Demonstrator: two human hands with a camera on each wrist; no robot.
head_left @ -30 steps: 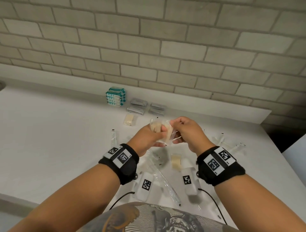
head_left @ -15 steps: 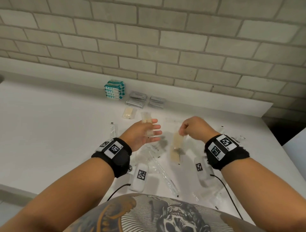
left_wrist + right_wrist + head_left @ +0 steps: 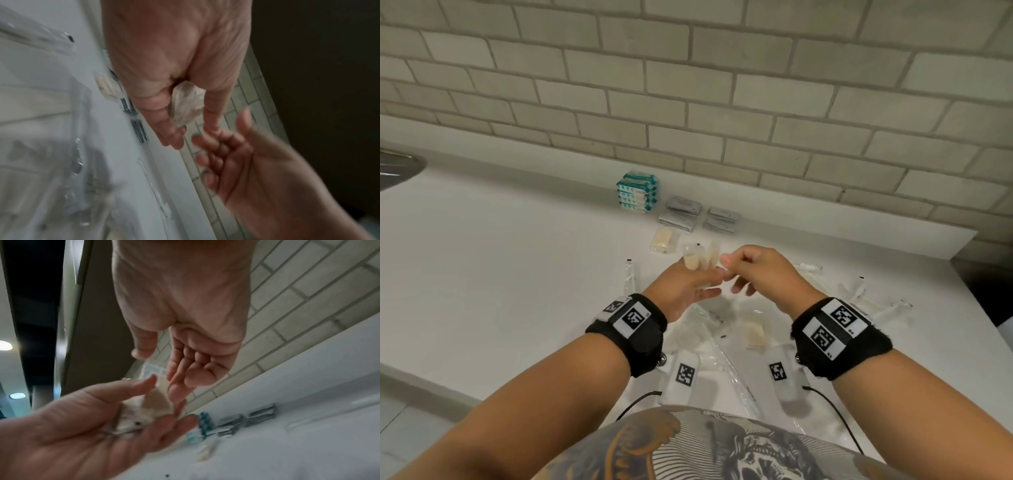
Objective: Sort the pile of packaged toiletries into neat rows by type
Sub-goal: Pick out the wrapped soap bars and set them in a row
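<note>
My left hand (image 3: 700, 286) holds two cream packets in clear wrap (image 3: 700, 258) above the white counter (image 3: 500, 274), pinched between thumb and fingers (image 3: 186, 104). The right hand (image 3: 732, 274) hovers just beside them with fingers loosely bent and thumb apart (image 3: 159, 373), holding nothing; its fingertips are close to the packets (image 3: 141, 408) lying in the left palm. Against the wall sit sorted teal packs (image 3: 637, 192), grey sachets (image 3: 681, 214) and one cream packet (image 3: 662, 240). Another cream packet (image 3: 753, 332) lies in the loose pile below my hands.
Clear-wrapped long items are scattered on the counter: one at the left (image 3: 630, 277), several under my wrists (image 3: 729, 370) and at the right (image 3: 859, 287). The counter ends at the right in a dark gap (image 3: 983, 287). A brick wall (image 3: 722, 102) backs the counter.
The right hand lifted a cream packet from the pile and brought it left to the left hand, which now holds it with the first one. The right fingers have let go.
</note>
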